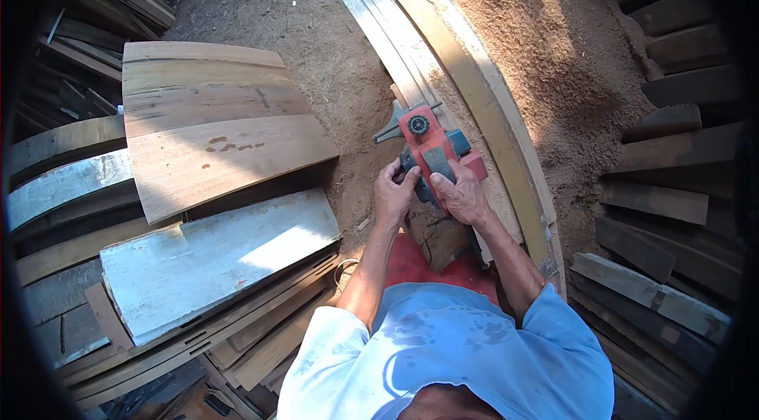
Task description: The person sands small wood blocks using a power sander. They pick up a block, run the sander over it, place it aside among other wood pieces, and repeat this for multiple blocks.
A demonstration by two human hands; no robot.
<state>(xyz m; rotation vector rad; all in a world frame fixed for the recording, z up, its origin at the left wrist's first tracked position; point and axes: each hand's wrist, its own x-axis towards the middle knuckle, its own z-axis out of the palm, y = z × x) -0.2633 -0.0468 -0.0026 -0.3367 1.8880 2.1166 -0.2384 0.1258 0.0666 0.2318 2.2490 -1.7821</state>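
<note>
A red and black electric hand planer (435,157) is between my two hands, at the near end of a pale plank (391,32). On its front part is a round black knob (419,125), and a grey metal bracket (390,124) sticks out to the left. My left hand (393,194) grips the planer's near left side, its thumb against the body. Closed around the near right part is my right hand (462,197), thumb laid along the top. Whether the planer touches the wood below, I cannot tell.
A long curved timber (474,96) runs along the right of the plank. Beyond it rises a heap of sawdust and shavings (545,40). At left lie a broad wooden panel (221,123) and a whitish board (225,258) on stacked timber. More planks (672,206) line the right side.
</note>
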